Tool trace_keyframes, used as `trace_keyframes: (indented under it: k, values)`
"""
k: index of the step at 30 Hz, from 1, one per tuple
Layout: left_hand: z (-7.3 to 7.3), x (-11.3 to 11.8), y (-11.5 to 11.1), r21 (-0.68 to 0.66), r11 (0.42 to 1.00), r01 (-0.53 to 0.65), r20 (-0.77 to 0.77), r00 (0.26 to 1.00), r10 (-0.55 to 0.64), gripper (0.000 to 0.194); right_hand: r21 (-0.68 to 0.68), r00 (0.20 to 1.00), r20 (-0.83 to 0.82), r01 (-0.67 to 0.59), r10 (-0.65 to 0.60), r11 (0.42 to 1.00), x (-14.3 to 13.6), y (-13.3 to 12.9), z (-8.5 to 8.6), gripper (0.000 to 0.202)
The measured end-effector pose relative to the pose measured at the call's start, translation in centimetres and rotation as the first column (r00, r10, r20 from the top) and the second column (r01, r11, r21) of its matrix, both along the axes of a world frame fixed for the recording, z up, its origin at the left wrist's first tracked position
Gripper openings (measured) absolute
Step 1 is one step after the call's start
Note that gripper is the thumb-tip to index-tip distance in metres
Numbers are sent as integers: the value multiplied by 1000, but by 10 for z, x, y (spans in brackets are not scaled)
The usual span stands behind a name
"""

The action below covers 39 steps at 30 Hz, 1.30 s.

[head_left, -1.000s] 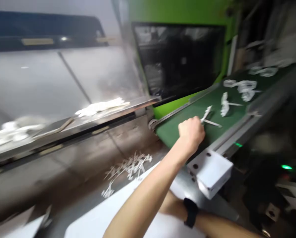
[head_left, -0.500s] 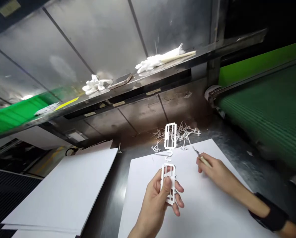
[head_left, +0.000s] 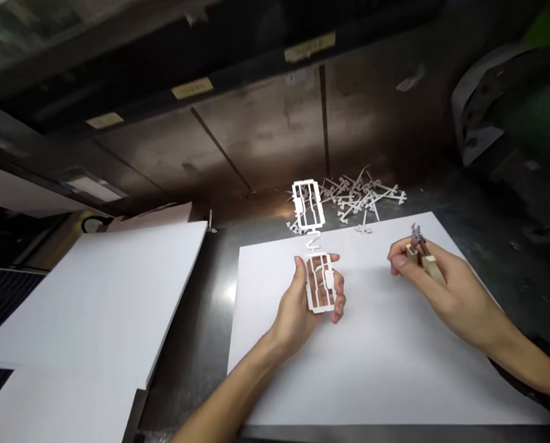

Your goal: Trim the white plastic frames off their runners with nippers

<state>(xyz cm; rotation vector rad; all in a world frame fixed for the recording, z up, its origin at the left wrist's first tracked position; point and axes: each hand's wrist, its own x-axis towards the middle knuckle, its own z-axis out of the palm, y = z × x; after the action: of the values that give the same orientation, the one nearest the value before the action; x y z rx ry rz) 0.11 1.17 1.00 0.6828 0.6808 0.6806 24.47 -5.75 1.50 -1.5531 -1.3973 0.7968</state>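
Observation:
My left hand (head_left: 298,307) holds the lower frame of a white plastic part (head_left: 308,206), made of two slotted rectangular frames joined by a thin bent link. The upper frame sticks out beyond my fingers, in front of a pile of thin white plastic scraps (head_left: 362,195). Over the right side of a large white sheet (head_left: 371,369), my right hand (head_left: 445,289) is closed around a small pair of cutters (head_left: 418,241) with cream handles. The cutter jaws point away from me and do not touch the white part.
A stack of white sheets (head_left: 95,295) lies on the left. Behind the metal tabletop (head_left: 201,320) rises a metal panel (head_left: 266,135) under a dark ledge with labels. Dark machinery with a rounded end (head_left: 478,104) is at the back right.
The view has tilted down, and the shelf with white gloves has left it. The white part has turned in my left hand, whose thumb has moved off its face. The cutters' handles now show spread apart.

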Motion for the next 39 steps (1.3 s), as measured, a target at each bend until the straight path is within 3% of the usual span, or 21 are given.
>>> trace_keyframes:
  k: [4, 7, 14, 24, 39]
  values:
    - [-3, -2, 0, -136, 991, 9, 82, 997, 2, 57, 64, 974, 221, 42, -56, 997, 3, -5, -8, 11]
    - [0, -2, 2, -216, 976, 31, 130, 992, -3, 52, 82, 957, 280, 52, -73, 995, 8, -11, -7, 9]
    - [5, -6, 3, -281, 958, 63, 207, 978, -3, 48, 45, 965, 262, 17, -28, 999, 3, -13, -2, 9]
    - [14, -9, 5, -355, 930, 94, 285, 958, 12, 68, 30, 974, 224, -40, 32, 999, 2, -4, -11, 7]
    - [8, -12, 2, -290, 945, 151, 307, 950, -58, 63, -10, 983, 169, -72, 72, 997, -2, -3, -18, 9]
